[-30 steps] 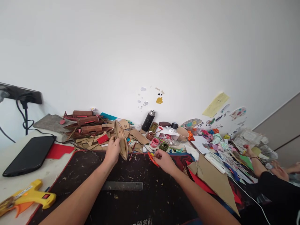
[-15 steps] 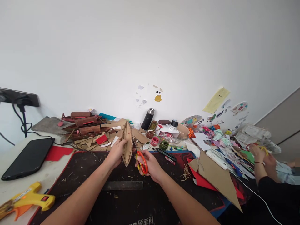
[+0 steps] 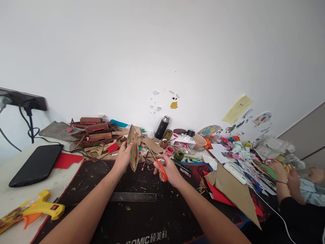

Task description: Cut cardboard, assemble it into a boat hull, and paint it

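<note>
My left hand [image 3: 123,156] is closed on a small boat-shaped cardboard piece [image 3: 133,149], held upright with its pointed ends up and down. My right hand [image 3: 167,169] grips orange-handled scissors [image 3: 160,168], whose blades point up and to the left. A gap separates the scissors from the cardboard boat. Below both hands a clear ruler [image 3: 134,197] lies on the dark mat [image 3: 142,217]. Cardboard scraps [image 3: 152,146] lie behind the hands.
Brown model boats [image 3: 98,128] stand at the back left, with a black tablet-like device [image 3: 37,165] and yellow glue gun [image 3: 42,206] nearer. A black flask [image 3: 161,127] and paint jars [image 3: 178,155] are behind. Another person's hands [image 3: 280,173] work at the right beside cardboard [image 3: 232,189].
The cardboard boat has turned and moved slightly left, away from the scissors. My right hand and the scissors have shifted a little right. The view has shifted slightly.
</note>
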A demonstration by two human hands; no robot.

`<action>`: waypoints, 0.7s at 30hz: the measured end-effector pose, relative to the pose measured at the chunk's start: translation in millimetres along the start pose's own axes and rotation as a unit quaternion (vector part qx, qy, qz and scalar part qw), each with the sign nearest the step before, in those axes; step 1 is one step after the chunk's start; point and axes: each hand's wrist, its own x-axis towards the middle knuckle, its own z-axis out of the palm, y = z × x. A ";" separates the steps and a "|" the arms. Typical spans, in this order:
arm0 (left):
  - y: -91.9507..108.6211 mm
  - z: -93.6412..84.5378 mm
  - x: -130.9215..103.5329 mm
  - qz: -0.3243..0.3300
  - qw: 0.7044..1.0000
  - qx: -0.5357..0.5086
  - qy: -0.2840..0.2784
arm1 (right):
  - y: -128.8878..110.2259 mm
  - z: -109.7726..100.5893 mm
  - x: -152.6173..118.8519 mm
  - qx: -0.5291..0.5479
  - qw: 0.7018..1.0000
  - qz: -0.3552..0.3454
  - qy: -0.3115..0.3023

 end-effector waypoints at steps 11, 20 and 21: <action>0.3 -7.2 3.3 0.028 0.991 0.129 -0.023 | -36.1 -6.4 -32.9 -0.380 0.922 -0.067 -0.033; 18.7 -9.6 -7.2 0.053 0.963 0.264 0.006 | -60.3 3.1 -46.3 -0.626 0.770 -0.098 -0.074; 19.9 -9.3 -8.0 0.054 0.960 0.275 0.007 | -60.3 4.4 -45.7 -0.636 0.761 -0.099 -0.080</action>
